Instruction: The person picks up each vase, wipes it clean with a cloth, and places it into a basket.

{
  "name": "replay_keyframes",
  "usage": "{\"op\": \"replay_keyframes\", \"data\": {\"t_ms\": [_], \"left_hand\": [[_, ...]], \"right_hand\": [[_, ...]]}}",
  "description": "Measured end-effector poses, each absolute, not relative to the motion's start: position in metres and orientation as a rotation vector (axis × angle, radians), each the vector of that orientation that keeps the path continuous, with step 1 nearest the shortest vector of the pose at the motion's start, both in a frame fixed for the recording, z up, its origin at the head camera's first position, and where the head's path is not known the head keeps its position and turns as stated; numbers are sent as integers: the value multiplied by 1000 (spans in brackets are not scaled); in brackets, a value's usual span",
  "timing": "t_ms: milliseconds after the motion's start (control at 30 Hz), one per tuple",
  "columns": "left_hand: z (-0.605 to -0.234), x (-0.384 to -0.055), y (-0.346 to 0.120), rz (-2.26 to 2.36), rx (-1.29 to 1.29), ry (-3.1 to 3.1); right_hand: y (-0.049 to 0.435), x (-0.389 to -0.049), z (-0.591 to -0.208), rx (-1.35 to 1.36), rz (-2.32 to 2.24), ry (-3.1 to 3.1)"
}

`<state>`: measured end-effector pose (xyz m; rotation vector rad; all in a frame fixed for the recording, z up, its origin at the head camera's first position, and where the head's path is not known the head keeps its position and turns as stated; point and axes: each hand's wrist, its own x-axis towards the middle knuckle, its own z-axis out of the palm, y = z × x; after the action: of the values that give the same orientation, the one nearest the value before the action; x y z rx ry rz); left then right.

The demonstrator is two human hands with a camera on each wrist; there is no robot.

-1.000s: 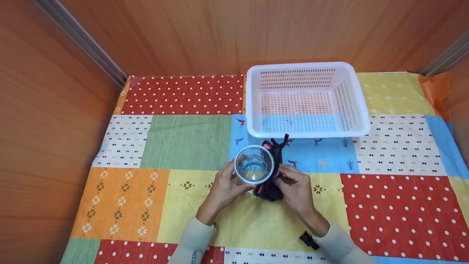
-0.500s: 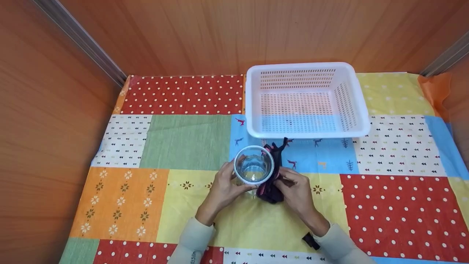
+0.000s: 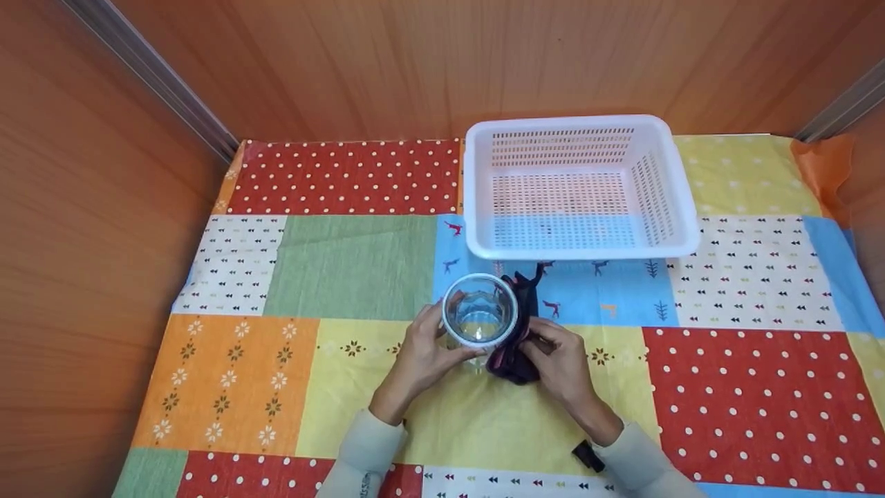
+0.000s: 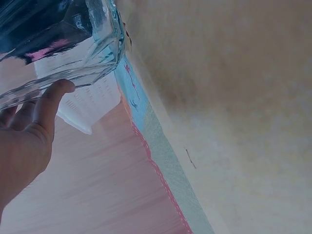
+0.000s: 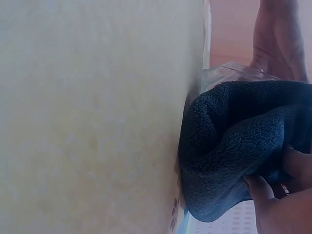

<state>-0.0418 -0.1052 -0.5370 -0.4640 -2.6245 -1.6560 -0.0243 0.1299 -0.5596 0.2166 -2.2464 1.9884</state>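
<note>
The clear glass point(image 3: 479, 311) has its round mouth facing up, near the front of the basket point(image 3: 581, 254) and over a yellow patch of the tablecloth point(image 3: 359, 270) on the desk. Its wall is transparent and shiny; the left wrist view shows angular edges and a thick, bluish base. The left hand point(image 3: 424, 349) holds it, thumb and fingers curved round the side. Against its right side is a dark cloth point(image 5: 229, 146) — fleecy, with a short curly pile, bunched into soft folds, pink showing along parts of it from above. The right hand point(image 3: 561, 356) pinches that cloth between thumb and fingers — the glass lies just beyond it.
</note>
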Motion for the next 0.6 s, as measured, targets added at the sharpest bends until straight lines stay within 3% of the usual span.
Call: {"op": "replay_keyframes", "data": {"t_ms": [600], "left_hand": [[-537,-42,-106,-1674,-461,-2634]], "right_hand": [[134,-32,-557,4,2074,-2411]]}}
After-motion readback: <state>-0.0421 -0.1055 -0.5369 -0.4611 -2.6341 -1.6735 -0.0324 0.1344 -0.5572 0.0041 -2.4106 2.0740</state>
